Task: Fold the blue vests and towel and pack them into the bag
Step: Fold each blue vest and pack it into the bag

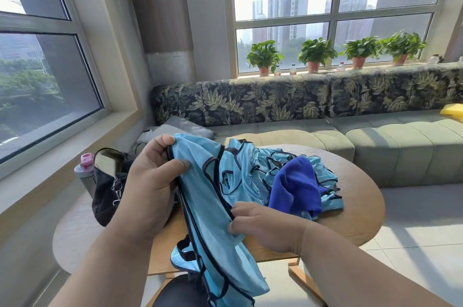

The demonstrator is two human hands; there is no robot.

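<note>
i hold one blue vest [213,206] above the near edge of the round wooden table [355,216]. its long axis runs from far-left, high at my left hand [147,188], down to near-right, where the lower end hangs past the table edge towards my knees. my left hand grips the top hem, thumb and fingers curled around the black trim. my right hand [265,226] pinches the black-trimmed side edge about halfway along the vest, fingers curled on the cloth.

the other blue vests [255,171] lie in a crumpled heap on the table, just beyond the held one, and the dark blue towel [298,186] lies bunched on the right part of this heap. to the right of the heap and near it the table top is bare wood up to its rounded edge.

the black bag [107,188] stands on the left side of the table, partly hidden behind my left hand; i cannot tell if its mouth is open. a grey bottle with a pink cap [84,171] stands just left of the bag. behind the table is a green sofa [375,146] with a leaf-pattern back, and potted plants [315,56] stand on the window sill far behind.
</note>
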